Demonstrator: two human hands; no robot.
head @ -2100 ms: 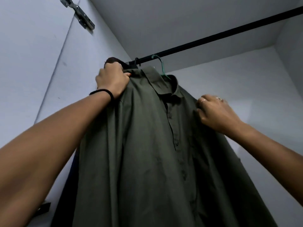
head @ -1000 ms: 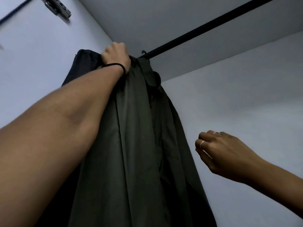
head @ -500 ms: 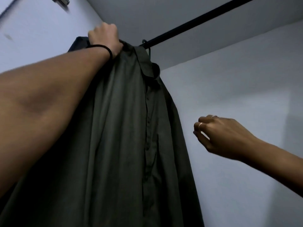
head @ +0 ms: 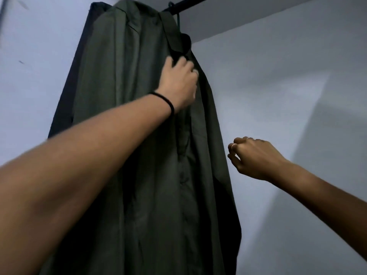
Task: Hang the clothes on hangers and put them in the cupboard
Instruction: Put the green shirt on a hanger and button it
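Head view: pale cupboard walls, black rail.

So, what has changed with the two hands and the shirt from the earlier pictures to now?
The left hand let go of the shirt's shoulder near the rail and came down to the front of the green shirt, just below the collar. The right hand released the shirt about two seconds ago and hovers beside it, fingers loosely curled, holding nothing. The shirt stays hanging on the rail, the dark garment behind it.

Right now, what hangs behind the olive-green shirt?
A black garment shows at the olive-green button-up shirt's left edge; the rest, and its hanger, are covered.
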